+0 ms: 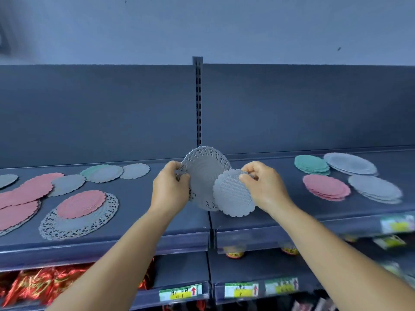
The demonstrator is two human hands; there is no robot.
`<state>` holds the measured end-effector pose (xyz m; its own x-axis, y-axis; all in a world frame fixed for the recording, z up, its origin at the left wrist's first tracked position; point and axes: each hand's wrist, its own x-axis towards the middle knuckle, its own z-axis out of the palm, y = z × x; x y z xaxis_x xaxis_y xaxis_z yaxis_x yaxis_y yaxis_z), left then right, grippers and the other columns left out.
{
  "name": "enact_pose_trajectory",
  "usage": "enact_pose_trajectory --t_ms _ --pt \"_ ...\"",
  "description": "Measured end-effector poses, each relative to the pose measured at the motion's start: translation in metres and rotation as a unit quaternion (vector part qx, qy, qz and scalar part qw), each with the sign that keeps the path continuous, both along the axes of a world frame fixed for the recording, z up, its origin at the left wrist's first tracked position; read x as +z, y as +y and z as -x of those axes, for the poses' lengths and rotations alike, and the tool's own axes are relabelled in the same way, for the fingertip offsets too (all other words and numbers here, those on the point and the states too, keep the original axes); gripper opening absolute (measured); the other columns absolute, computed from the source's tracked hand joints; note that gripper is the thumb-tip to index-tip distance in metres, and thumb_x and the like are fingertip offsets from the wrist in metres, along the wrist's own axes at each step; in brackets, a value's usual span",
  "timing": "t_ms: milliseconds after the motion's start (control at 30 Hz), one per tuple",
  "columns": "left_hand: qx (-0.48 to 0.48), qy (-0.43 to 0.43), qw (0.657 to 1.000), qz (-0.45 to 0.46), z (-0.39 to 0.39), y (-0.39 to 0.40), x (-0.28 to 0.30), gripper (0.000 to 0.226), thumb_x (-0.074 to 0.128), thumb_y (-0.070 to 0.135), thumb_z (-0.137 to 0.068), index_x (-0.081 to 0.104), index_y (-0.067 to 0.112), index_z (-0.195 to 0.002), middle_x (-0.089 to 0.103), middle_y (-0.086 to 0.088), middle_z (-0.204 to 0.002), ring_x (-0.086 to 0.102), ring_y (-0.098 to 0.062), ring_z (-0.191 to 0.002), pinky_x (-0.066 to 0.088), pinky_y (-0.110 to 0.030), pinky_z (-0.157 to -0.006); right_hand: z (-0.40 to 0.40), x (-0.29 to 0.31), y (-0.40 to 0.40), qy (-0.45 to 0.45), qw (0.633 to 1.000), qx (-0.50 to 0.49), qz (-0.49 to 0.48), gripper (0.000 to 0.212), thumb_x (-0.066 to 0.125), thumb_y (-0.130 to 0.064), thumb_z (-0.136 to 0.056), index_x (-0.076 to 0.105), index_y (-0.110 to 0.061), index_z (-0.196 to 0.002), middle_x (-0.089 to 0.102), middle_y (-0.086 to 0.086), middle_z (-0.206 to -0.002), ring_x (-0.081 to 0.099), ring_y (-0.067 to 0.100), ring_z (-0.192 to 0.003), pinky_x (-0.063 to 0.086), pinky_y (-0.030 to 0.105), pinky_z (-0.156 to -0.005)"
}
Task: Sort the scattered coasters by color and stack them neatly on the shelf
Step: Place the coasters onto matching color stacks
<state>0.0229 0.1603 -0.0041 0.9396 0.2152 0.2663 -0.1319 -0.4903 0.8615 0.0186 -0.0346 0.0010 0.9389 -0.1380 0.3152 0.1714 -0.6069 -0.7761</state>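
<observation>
On the left of the shelf (134, 221) we see the unsorted coasters (74, 198) lying mixed, pink over grey, a lacy grey one beneath, a green one behind; that part is left to do; at the centre our left hand (170, 187) pinches the edge of a large grey lace coaster (202, 176), held upright above the shelf; our right hand (262, 185) pinches a smaller grey coaster (233, 196) overlapping it; to the right stand four sorted stacks (345, 176), green, grey, pink and grey, so we judge the task roughly half done.
</observation>
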Motion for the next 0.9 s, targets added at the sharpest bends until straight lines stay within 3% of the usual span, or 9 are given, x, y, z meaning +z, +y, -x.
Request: enact_pose_trajectory --t_ms 133,267,367,467,600,700,900 --pt "-0.052 -0.008 0.998 0.018 -0.005 -0.041 0.001 0.011 0.048 0.013 -0.092 0.057 0.02 -0.095 0.065 -0.009 -0.08 0.058 -0.025 -0.069 0.047 -0.031 -0.057 0.011 0.0 -0.044 -0.011 0.999 -0.042 0.019 0.006 0.055 -0.019 -0.091 0.061 -0.02 -0.092 0.062 -0.007 -0.079 0.055 0.011 -0.074 0.039 0.016 -0.057" --pt "-0.094 -0.015 0.995 0.013 -0.014 -0.089 0.002 0.009 0.05 0.016 -0.094 0.055 0.023 -0.092 0.064 -0.005 -0.078 0.054 -0.02 -0.063 0.042 -0.026 -0.05 0.013 -0.003 -0.092 -0.018 0.997 -0.07 0.007 0.006 0.056 -0.018 -0.09 0.059 -0.022 -0.086 0.058 -0.01 -0.065 0.048 0.006 -0.059 0.034 0.019 -0.052" --pt "-0.112 -0.014 0.993 0.016 -0.023 -0.12 0.003 0.011 0.049 0.015 -0.093 0.054 0.024 -0.092 0.062 -0.002 -0.073 0.052 -0.019 -0.059 0.038 -0.024 -0.046 0.013 -0.003 -0.122 -0.018 0.996 -0.088 -0.005 0.005 0.056 -0.019 -0.09 0.06 -0.021 -0.088 0.064 -0.004 -0.074 0.05 0.01 -0.065 0.036 0.014 -0.054" --pt "-0.127 -0.008 0.992 0.021 -0.038 -0.164 0.003 0.011 0.049 0.015 -0.093 0.055 0.024 -0.093 0.064 -0.001 -0.079 0.055 -0.018 -0.063 0.04 -0.025 -0.048 0.006 -0.003 -0.17 -0.021 0.994 -0.108 -0.026 0.005 0.056 -0.018 -0.09 0.061 -0.019 -0.088 0.065 -0.001 -0.079 0.05 0.011 -0.066 0.038 0.021 -0.058" --pt "-0.122 -0.001 0.992 0.035 -0.063 -0.223 0.002 0.012 0.05 0.015 -0.091 0.055 0.025 -0.088 0.066 -0.004 -0.083 0.06 -0.025 -0.071 0.053 -0.038 -0.064 -0.012 -0.001 -0.243 -0.025 0.989 -0.14 -0.041 0.007 0.055 -0.016 -0.091 0.062 -0.016 -0.09 0.064 0.0 -0.079 0.051 0.017 -0.07 0.038 0.021 -0.057" --pt "-0.109 0.004 0.993 0.04 -0.08 -0.265 0.002 0.012 0.05 0.013 -0.09 0.056 0.024 -0.089 0.068 -0.005 -0.086 0.065 -0.029 -0.081 0.057 -0.043 -0.073 -0.029 -0.001 -0.298 -0.02 0.986 -0.156 -0.05 0.006 0.056 -0.016 -0.09 0.061 -0.018 -0.087 0.066 0.0 -0.084 0.056 0.019 -0.077 0.041 0.027 -0.066" --pt "-0.088 0.007 0.996 0.031 -0.107 -0.332 0.006 0.011 0.049 0.012 -0.091 0.055 0.02 -0.093 0.066 -0.003 -0.079 0.059 -0.022 -0.068 0.047 -0.028 -0.058 -0.061 -0.014 -0.377 0.029 0.988 -0.152 -0.018 0.01 0.055 -0.015 -0.09 0.064 -0.015 -0.094 0.067 0.002 -0.09 0.058 0.021 -0.081 0.041 0.026 -0.066"
